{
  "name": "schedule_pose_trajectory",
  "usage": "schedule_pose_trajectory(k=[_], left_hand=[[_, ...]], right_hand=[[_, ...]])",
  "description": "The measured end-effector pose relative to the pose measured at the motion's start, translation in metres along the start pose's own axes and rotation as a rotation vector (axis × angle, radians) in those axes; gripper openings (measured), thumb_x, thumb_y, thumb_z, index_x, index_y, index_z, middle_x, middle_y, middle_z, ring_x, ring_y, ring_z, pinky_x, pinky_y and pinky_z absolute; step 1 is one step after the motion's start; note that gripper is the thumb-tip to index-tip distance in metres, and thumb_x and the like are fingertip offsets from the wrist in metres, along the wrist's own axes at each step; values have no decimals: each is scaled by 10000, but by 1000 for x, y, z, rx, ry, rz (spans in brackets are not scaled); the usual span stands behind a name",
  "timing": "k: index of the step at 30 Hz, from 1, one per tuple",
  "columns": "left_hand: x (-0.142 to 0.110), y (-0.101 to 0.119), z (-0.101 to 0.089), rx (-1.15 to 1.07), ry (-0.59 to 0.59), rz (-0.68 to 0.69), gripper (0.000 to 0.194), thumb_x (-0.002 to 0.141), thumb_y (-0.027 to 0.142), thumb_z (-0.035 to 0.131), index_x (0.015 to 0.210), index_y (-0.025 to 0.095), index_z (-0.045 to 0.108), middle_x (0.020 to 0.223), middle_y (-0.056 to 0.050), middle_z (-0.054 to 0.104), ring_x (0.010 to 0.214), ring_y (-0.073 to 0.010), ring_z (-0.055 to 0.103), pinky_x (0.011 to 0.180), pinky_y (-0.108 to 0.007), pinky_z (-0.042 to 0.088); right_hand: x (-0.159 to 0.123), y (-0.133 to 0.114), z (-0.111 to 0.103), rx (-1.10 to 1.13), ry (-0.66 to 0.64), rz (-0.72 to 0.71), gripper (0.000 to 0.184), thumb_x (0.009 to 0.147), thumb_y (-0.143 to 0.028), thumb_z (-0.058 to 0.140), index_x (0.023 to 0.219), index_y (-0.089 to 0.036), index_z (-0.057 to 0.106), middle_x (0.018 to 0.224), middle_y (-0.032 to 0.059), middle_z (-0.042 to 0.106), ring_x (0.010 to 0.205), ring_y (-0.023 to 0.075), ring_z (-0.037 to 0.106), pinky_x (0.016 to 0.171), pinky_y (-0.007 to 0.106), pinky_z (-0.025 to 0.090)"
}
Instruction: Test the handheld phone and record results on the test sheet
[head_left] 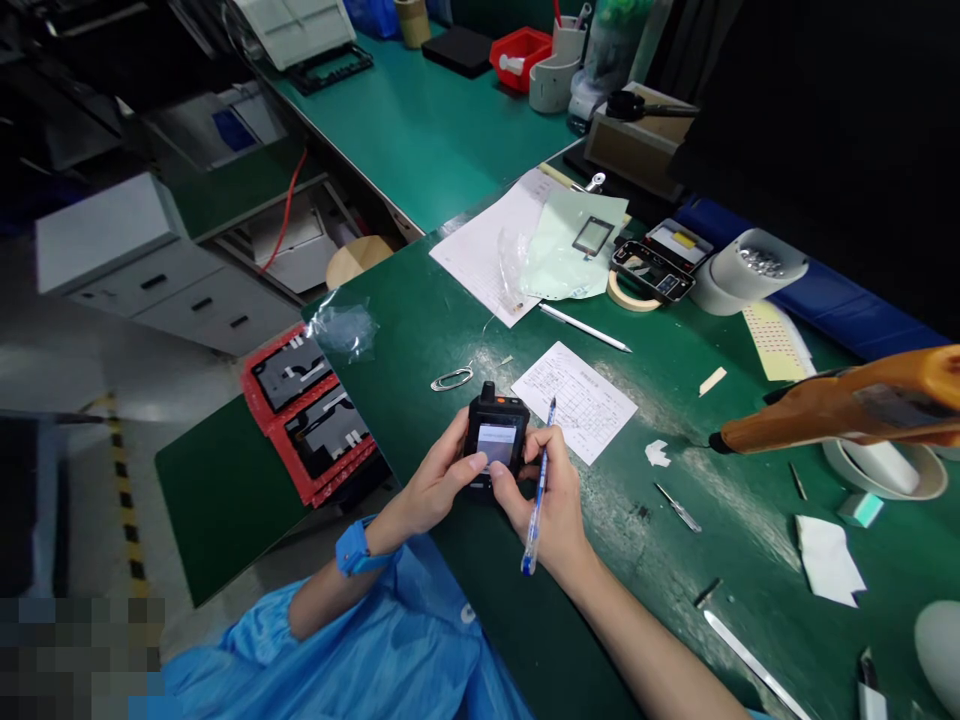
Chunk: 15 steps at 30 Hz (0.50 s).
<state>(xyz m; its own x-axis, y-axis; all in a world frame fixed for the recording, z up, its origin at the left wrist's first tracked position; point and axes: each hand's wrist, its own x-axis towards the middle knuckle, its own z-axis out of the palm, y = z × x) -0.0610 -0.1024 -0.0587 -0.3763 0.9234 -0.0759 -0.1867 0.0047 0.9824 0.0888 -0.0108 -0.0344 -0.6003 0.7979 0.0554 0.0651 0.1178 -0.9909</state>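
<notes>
A black handheld radio [496,440] with a stubby antenna, an orange top button and a lit screen stands tilted toward me over the bench's near edge. My left hand [435,482] is closed around its left side, thumb at the screen. On the other side, my right hand [561,505] steadies the radio, its thumb on the lower front. A clear pen with a blue cap end [537,515] is tucked between that hand's fingers, tip pointing up. Just beyond lies a printed form [576,400] with a grid and handwriting. The fingers behind the radio are hidden.
An orange electric screwdriver [847,405] juts in from the right. Tweezers [678,508], a white pen [585,328] and paper scraps lie on the green bench [630,610]. An opened device housing [652,270] sits farther back. Red-wrapped parts [307,400] rest on the left.
</notes>
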Motion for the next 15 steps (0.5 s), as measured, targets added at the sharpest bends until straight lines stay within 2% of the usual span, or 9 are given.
schedule_pose_trajectory(k=[5,15], left_hand=[[-1,-7,-4,-66,-56,13,677,1001,615,742,1542,210,696,1490,-121,763,1408,-386,699,1204,-457,553],[-3,-7,-3,-82,-58,31,645,1000,573,762,1530,207,715,1488,-133,765,1413,-393,698,1203,-460,559]], right_hand=[[0,0,0,-2,-3,21,368,897,-404,731,884,-302,378,752,-75,574,554,106,477,518,227,430],[1,0,1,8,36,-2,421,895,-413,776,864,-301,371,736,-88,523,538,101,410,508,231,375]])
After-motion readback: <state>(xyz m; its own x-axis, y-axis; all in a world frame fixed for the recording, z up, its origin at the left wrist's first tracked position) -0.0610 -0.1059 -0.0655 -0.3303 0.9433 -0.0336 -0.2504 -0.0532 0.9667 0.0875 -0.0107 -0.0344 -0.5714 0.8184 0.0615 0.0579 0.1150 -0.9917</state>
